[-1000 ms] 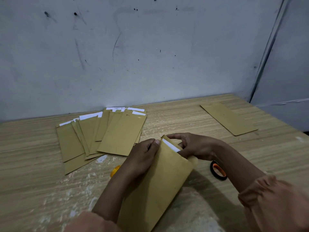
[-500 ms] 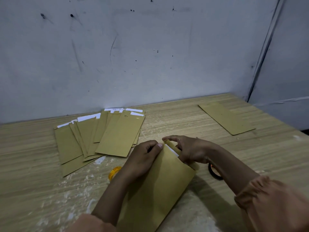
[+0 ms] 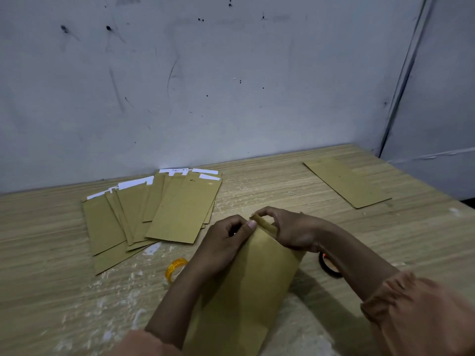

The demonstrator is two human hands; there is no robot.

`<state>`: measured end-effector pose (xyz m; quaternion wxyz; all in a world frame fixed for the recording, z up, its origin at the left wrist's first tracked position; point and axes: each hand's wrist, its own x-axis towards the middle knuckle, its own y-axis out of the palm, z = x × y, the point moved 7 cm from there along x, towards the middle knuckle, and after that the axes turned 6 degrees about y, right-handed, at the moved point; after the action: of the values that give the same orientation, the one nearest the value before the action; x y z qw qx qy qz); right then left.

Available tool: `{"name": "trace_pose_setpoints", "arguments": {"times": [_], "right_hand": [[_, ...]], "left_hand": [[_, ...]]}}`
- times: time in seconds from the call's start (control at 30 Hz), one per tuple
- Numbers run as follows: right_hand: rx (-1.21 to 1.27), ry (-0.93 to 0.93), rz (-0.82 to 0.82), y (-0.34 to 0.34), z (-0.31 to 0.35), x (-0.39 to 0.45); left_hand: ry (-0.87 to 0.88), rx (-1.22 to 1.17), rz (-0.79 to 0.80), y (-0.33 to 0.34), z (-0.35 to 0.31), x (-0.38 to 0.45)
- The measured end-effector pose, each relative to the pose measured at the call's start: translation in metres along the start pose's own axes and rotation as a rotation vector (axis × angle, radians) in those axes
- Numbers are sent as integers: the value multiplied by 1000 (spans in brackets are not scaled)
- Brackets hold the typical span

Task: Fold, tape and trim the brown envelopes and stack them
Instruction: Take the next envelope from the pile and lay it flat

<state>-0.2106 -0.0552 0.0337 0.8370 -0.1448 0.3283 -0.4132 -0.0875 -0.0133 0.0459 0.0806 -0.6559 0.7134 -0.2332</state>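
A brown envelope (image 3: 253, 281) lies slanted on the wooden table in front of me. My left hand (image 3: 226, 242) pinches its top left corner, thumb pressed on the paper. My right hand (image 3: 290, 231) curls over the top flap (image 3: 264, 223), which is folded down onto the envelope's body. A spread pile of brown envelopes (image 3: 154, 214) with white strips at their tops lies to the left near the wall. One single brown envelope (image 3: 347, 181) lies at the far right.
A yellow roll of clear tape (image 3: 174, 268) sits under my left forearm. A black and orange roll (image 3: 327, 265) shows partly behind my right wrist. A scuffed grey wall stands behind the table (image 3: 257, 186), whose right edge runs past the lone envelope.
The flap's white strip, visible earlier, is now covered as my right hand has folded the flap down. My left hand stays on the top left corner.
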Motion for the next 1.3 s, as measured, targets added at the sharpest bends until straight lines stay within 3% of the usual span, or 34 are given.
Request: {"name": "trace_pose_setpoints", "arguments": {"times": [0.13,0.3,0.5,0.67,0.83,1.0,1.3], "right_hand": [[-6,-27,18,0,2,-2],[288,-74,124,-6,2,-10],[197,-39,88,-5,-4,-6],[414,-44,17,-16,-4,-8],[281,-95,-139,-21,-9,-3],[66,-115,-320,-26,-19,11],[-277,-127,-368,-14,-25,18]], "left_hand": [[13,13,-50,0,-2,-1],[15,113,-142,-8,-3,-1],[42,236,-139,-2,-7,-2],[16,261,-223,-12,1,0],[-16,232,-312,-11,10,1],[-54,253,-261,0,20,6],[-80,544,-116,9,34,14]]}}
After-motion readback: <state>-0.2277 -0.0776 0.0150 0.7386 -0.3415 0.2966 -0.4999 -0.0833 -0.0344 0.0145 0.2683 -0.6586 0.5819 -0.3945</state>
